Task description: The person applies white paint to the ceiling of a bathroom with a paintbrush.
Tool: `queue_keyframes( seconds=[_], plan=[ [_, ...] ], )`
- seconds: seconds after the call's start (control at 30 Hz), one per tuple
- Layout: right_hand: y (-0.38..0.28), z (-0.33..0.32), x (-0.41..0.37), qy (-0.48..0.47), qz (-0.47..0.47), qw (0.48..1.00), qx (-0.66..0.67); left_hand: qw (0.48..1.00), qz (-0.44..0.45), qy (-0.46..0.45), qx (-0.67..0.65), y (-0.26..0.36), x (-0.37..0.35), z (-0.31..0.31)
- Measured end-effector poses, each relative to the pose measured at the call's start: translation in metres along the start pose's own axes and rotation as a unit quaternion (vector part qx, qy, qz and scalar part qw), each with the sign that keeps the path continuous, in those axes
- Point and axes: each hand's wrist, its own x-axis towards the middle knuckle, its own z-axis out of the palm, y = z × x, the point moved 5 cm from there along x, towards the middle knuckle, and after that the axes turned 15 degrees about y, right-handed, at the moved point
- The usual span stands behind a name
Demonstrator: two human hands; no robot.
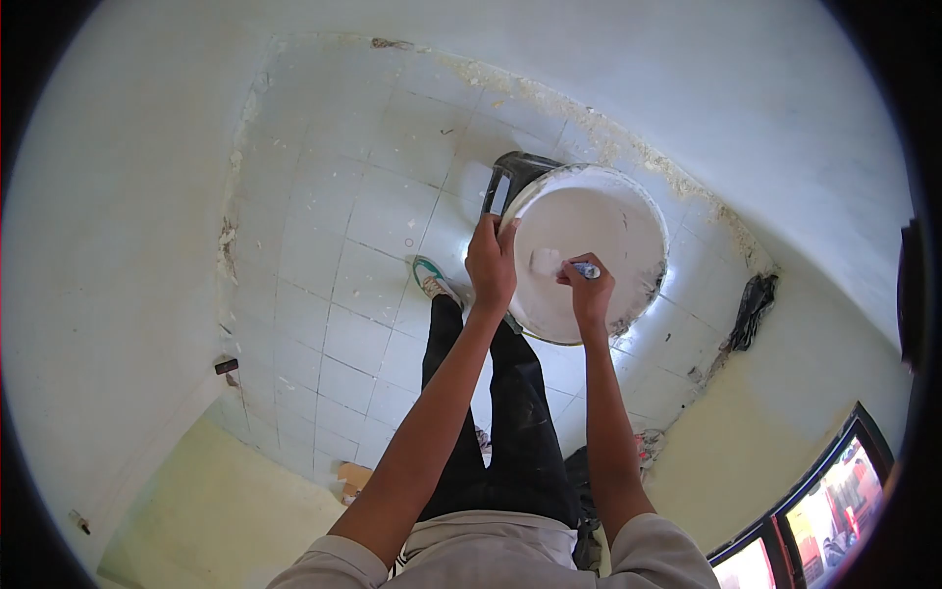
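Observation:
A large round bucket of thick white paint stands in front of me, its rim and inner wall smeared. My left hand is closed on the left side of the rim, thumb up near the edge. Over the paint, my right hand is wrapped round the pale, blue-marked handle of a paintbrush. The brush's white-coated head is down at the paint surface, left of the hand. Partly hidden behind the bucket is a black plastic stool.
White floor tiles carry paint flecks and crumbs. Peeling plaster runs along the wall bases. A black plastic bag lies against the right wall, with a window at lower right. Some cardboard is beside my left arm.

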Motion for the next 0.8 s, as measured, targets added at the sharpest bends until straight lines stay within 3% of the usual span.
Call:
queue_keyframes(
  seconds=[0.07,0.17,0.3,0.4,0.7,0.8],
  plan=[
    [0.005,0.002,-0.001,-0.009,0.043,0.999,-0.005,0.999,0.004,0.001,0.045,0.002,0.000,0.001],
    [-0.002,-0.004,-0.003,0.035,0.007,0.999,0.022,0.998,0.010,-0.008,0.063,0.002,0.001,0.002],
    [-0.013,-0.019,-0.004,0.055,0.028,0.997,0.043,0.996,0.014,-0.026,0.086,0.006,0.000,0.005],
    [-0.009,-0.025,-0.003,0.070,0.093,0.991,0.058,0.994,0.018,-0.020,0.107,0.006,-0.001,0.007],
    [0.010,-0.021,0.008,0.031,0.115,0.992,0.043,0.991,0.044,-0.007,0.124,0.004,-0.005,0.011],
    [0.002,-0.011,0.014,-0.052,0.088,0.994,0.030,0.991,0.028,-0.001,0.127,0.007,-0.005,0.010]
  ],
)
